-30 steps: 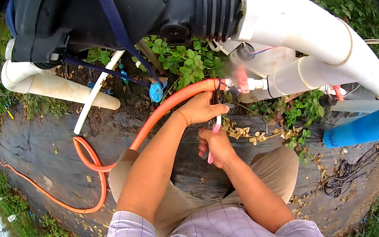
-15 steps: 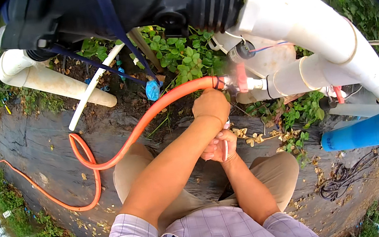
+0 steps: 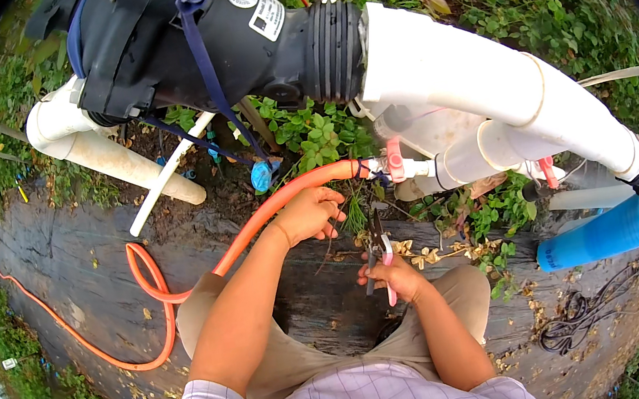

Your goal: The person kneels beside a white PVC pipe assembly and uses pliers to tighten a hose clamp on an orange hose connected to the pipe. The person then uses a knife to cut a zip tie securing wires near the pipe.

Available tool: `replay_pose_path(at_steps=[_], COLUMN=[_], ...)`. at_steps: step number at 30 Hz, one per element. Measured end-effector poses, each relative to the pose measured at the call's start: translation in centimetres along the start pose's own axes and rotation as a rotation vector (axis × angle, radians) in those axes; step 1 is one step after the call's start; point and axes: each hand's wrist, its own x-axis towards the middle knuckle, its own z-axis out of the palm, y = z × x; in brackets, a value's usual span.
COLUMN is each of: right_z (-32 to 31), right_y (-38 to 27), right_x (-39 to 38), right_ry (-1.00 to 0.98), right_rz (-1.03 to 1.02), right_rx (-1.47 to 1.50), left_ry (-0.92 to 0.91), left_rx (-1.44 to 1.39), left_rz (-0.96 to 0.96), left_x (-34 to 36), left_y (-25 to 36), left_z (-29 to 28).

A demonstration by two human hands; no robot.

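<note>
My right hand (image 3: 396,277) grips a pair of pliers (image 3: 387,257) with pink-red and grey handles, its dark jaws pointing up and away from me. Just below the orange hose (image 3: 260,218) is my left hand (image 3: 310,216), fingers loosely bent and apart. A thin brownish strand shows under these fingers; whether they touch it I cannot tell. A dark tie (image 3: 363,168) circles the hose end, which is pushed onto a white fitting beside a valve with a red handle (image 3: 394,157). Neither hand touches the valve.
Large white pipes (image 3: 473,65) and a black filter-like housing (image 3: 173,48) cross above the hands. A blue cylinder (image 3: 596,234) stands at the right, near coiled dark tubing (image 3: 573,322). Dark ground sheet (image 3: 89,259) spreads underneath, with green plants around.
My hands, formerly close together below the hose end, have separated. The left has come off the hose end and opened; the right has moved right with the pliers. My view has shifted.
</note>
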Motion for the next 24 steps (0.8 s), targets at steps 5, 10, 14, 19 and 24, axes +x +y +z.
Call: replay_pose_path(at_steps=[5, 10, 14, 19, 24], right_z=[0.8, 1.1, 1.7, 2.1, 3.4], right_y=[2.1, 2.1, 2.4, 2.1, -3.6], right_x=[-1.7, -2.5, -3.0, -3.5, -6.0], right_ry=[0.216, 0.352, 0.422, 0.557, 0.381], right_rz=[-0.127, -0.251, -0.32, -0.443, -0.368], right_rx=[0.152, 0.28, 0.307, 0.11, -0.248], left_ry=[-0.093, -0.094, -0.031, 0.024, 0.26], left_rx=[-0.067, -0.202, -0.199, -0.119, 0.134], left_rz=[-0.059, -0.105, -0.09, -0.058, 0.238], left_x=[-1.2, -1.7, -2.4, -2.8, -2.4], left_y=[-0.2, -0.1, 0.3, 0.9, 1.0], left_z=[-0.2, 0.0, 0.6, 0.6, -0.6])
